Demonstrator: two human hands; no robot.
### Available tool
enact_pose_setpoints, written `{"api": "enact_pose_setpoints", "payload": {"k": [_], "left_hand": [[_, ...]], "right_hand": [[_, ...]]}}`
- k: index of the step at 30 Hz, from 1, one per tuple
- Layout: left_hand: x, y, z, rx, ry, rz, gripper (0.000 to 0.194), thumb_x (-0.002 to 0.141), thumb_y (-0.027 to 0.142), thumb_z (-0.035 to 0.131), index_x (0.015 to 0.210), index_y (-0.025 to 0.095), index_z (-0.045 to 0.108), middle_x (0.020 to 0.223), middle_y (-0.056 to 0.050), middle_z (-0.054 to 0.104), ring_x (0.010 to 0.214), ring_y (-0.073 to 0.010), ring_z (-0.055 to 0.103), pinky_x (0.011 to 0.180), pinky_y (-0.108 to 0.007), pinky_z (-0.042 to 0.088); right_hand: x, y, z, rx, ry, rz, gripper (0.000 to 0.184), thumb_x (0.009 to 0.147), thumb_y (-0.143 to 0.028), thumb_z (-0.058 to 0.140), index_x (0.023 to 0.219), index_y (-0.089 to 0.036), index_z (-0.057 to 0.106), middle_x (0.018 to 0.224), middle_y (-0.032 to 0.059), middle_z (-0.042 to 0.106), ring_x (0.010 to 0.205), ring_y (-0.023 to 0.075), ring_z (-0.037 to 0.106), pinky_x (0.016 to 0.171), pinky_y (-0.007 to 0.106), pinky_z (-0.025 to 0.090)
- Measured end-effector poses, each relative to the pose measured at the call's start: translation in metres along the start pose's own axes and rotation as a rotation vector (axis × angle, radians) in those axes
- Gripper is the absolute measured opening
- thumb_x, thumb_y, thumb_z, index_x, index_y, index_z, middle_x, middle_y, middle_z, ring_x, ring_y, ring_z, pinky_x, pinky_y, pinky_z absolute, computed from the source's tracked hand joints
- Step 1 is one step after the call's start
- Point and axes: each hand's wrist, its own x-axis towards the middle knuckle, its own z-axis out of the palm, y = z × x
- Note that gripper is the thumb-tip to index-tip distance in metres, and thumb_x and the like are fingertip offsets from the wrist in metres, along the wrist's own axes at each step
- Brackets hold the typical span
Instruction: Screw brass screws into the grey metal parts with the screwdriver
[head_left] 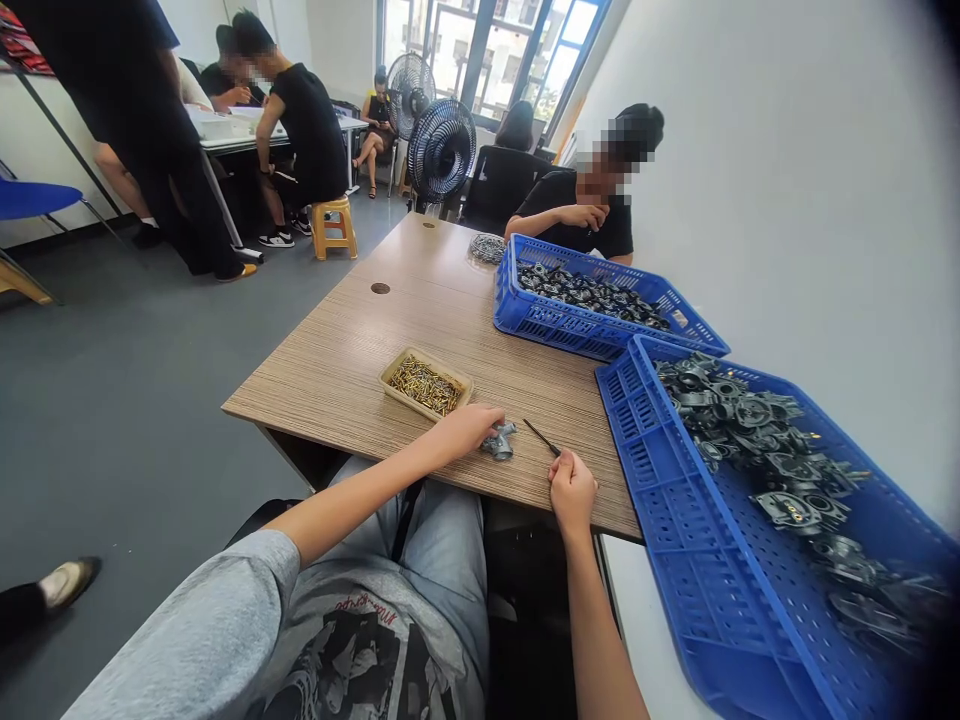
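My left hand (474, 428) is closed on a small grey metal carburetor body (501, 442) near the table's front edge. Its fingertips are over the top of the part and hide some of it. My right hand (573, 488) is wrapped round a thin dark screwdriver (541, 437), whose shaft points up and to the left, apart from the metal part. Just beyond my left hand stands a shallow beige tray (390, 384) filled with small brass-coloured pieces.
To my right, a blue crate (679, 480) holds a heap of carburetor bodies (750, 410). A second blue crate (555, 338) of dark metal parts stands behind it. Across the wooden table (337, 370) sits a person (577, 210), near a clear bag (487, 248). Fans (442, 150) stand beyond.
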Motion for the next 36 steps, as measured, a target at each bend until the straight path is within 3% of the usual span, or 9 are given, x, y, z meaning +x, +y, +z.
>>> {"api": "enact_pose_setpoints", "payload": {"k": [6, 11, 15, 19, 22, 24, 27, 31, 36], "left_hand": [[-0.013, 0.012, 0.006, 0.230, -0.088, 0.024, 0.020, 0.094, 0.005, 0.051, 0.101, 0.018, 0.065, 0.097, -0.006, 0.066, 0.095, -0.0206, 0.065, 0.082, -0.027, 0.051], [-0.019, 0.025, 0.008, 0.396, 0.006, 0.080, 0.016, 0.099, 0.014, 0.051, 0.104, 0.019, 0.065, 0.112, -0.010, 0.062, 0.112, -0.0255, 0.056, 0.090, -0.034, 0.051], [-0.020, 0.022, 0.016, 0.311, 0.052, 0.115, 0.016, 0.099, 0.014, 0.049, 0.110, 0.018, 0.061, 0.126, -0.011, 0.058, 0.118, -0.0243, 0.053, 0.098, -0.035, 0.049], [-0.026, 0.026, 0.029, 0.278, 0.092, 0.072, 0.014, 0.100, 0.019, 0.050, 0.110, 0.019, 0.060, 0.114, -0.009, 0.061, 0.109, -0.0250, 0.055, 0.097, -0.037, 0.049], [-0.031, 0.034, 0.039, 0.286, 0.170, -0.010, 0.014, 0.098, 0.026, 0.055, 0.109, 0.020, 0.060, 0.112, -0.010, 0.059, 0.106, -0.0286, 0.054, 0.091, -0.041, 0.051], [-0.032, 0.036, 0.045, 0.227, 0.219, -0.071, 0.017, 0.096, 0.030, 0.059, 0.110, 0.021, 0.060, 0.115, -0.011, 0.056, 0.106, -0.0295, 0.054, 0.090, -0.043, 0.051], [-0.031, 0.032, 0.054, 0.070, 0.277, -0.105, 0.020, 0.096, 0.032, 0.061, 0.113, 0.022, 0.060, 0.132, -0.013, 0.049, 0.115, -0.0296, 0.053, 0.098, -0.045, 0.049], [-0.027, 0.019, 0.060, -0.160, 0.272, -0.037, 0.016, 0.098, 0.029, 0.058, 0.112, 0.021, 0.062, 0.135, -0.013, 0.049, 0.125, -0.0280, 0.051, 0.108, -0.043, 0.044], [-0.033, 0.012, 0.061, -0.253, 0.292, -0.034, 0.018, 0.099, 0.033, 0.057, 0.110, 0.021, 0.065, 0.116, -0.010, 0.059, 0.114, -0.0267, 0.055, 0.103, -0.041, 0.047]], "right_hand": [[0.000, -0.002, 0.000, 0.004, 0.012, -0.012, 0.051, 0.101, -0.055, 0.028, 0.064, -0.024, 0.045, 0.056, 0.0015, 0.054, 0.057, 0.0170, 0.049, 0.065, 0.029, 0.035], [0.000, 0.000, 0.002, 0.006, 0.017, -0.024, 0.048, 0.101, -0.051, 0.030, 0.064, -0.023, 0.045, 0.056, 0.0010, 0.054, 0.057, 0.0168, 0.049, 0.064, 0.029, 0.035], [-0.001, 0.007, 0.004, 0.009, 0.028, -0.047, 0.045, 0.101, -0.047, 0.032, 0.066, -0.023, 0.046, 0.058, 0.0003, 0.053, 0.056, 0.0166, 0.049, 0.062, 0.029, 0.035], [-0.004, 0.012, -0.002, -0.008, 0.186, -0.050, 0.033, 0.102, -0.037, 0.026, 0.092, -0.020, 0.053, 0.071, 0.0016, 0.054, 0.065, 0.0187, 0.052, 0.068, 0.031, 0.039], [-0.005, 0.017, -0.011, -0.054, 0.264, -0.094, 0.029, 0.095, -0.031, 0.033, 0.110, -0.016, 0.053, 0.094, 0.0109, 0.059, 0.091, 0.0257, 0.057, 0.086, 0.040, 0.042], [-0.004, 0.021, -0.017, -0.125, 0.229, -0.123, 0.035, 0.090, -0.034, 0.041, 0.115, -0.013, 0.054, 0.111, 0.0184, 0.058, 0.109, 0.0317, 0.052, 0.097, 0.047, 0.037], [-0.003, 0.028, -0.020, -0.255, 0.108, -0.107, 0.041, 0.086, -0.043, 0.047, 0.111, -0.013, 0.059, 0.117, 0.0229, 0.056, 0.113, 0.0365, 0.048, 0.099, 0.053, 0.036], [0.000, 0.031, -0.025, -0.289, 0.005, -0.083, 0.034, 0.087, -0.047, 0.045, 0.096, -0.017, 0.058, 0.101, 0.0196, 0.061, 0.100, 0.0351, 0.053, 0.092, 0.052, 0.040], [0.004, 0.013, -0.050, -0.227, -0.106, -0.083, 0.039, 0.093, -0.055, 0.043, 0.106, -0.019, 0.054, 0.094, 0.0113, 0.065, 0.085, 0.0281, 0.060, 0.081, 0.042, 0.047]]}}
